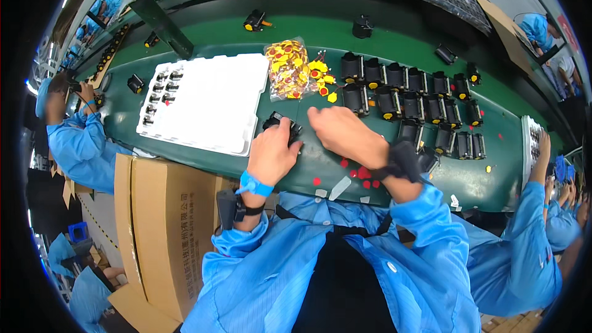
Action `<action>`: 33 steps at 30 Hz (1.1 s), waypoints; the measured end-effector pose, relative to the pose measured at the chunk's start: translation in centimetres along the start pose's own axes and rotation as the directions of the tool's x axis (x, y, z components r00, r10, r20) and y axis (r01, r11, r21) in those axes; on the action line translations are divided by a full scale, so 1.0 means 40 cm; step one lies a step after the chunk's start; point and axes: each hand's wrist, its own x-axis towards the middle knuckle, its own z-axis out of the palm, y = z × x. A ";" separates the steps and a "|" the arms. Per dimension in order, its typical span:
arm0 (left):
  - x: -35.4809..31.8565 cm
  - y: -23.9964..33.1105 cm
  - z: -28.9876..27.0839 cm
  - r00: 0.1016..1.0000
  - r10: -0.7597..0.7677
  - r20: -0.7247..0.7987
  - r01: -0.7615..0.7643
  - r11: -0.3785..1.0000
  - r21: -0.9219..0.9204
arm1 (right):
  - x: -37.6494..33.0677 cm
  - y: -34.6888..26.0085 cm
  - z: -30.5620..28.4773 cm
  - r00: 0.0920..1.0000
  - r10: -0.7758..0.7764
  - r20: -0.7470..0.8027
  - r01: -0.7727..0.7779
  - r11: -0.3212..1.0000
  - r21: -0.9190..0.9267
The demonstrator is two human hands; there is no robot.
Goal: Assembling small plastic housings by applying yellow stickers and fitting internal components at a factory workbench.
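My left hand (271,155) is closed around a black plastic housing (283,121) on the green table, its thumb along the near side. Just to the right, my right hand (346,134) is curled with the fingers drawn together; its fingertips are turned away, and whatever they may hold is hidden. Beyond the hands lie a clear bag of yellow-and-red small round parts (287,69) and a loose pile of the same yellow parts (320,73). Rows of black housings (412,106), several with yellow discs on them, stand right of my right hand.
A white foam tray (213,102) with several small metal-and-black parts lies at left. Red dots (364,173) and pale tape strips (339,189) stick near the front edge. A cardboard box (163,228) stands below left. Co-workers in blue sit at both sides; one arm (538,160) reaches in at right.
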 end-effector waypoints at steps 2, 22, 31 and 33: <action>-0.023 0.043 -0.023 0.989 0.036 -0.143 -0.037 0.999 -0.004 | -0.061 -0.028 -0.044 0.941 0.290 -0.175 -0.153 0.826 0.543; -0.101 0.240 0.003 0.929 0.367 0.047 -0.207 0.621 -0.756 | -0.330 -0.201 -0.133 0.757 0.550 0.354 0.168 -0.686 0.708; -0.127 0.252 0.039 0.934 0.300 0.193 0.048 0.429 -0.902 | -0.331 -0.218 -0.101 0.697 0.624 0.354 0.129 -0.594 0.794; -0.130 0.248 0.044 0.934 0.294 0.201 0.037 0.482 -0.876 | -0.335 -0.220 -0.093 0.688 0.631 0.358 0.131 -0.593 0.795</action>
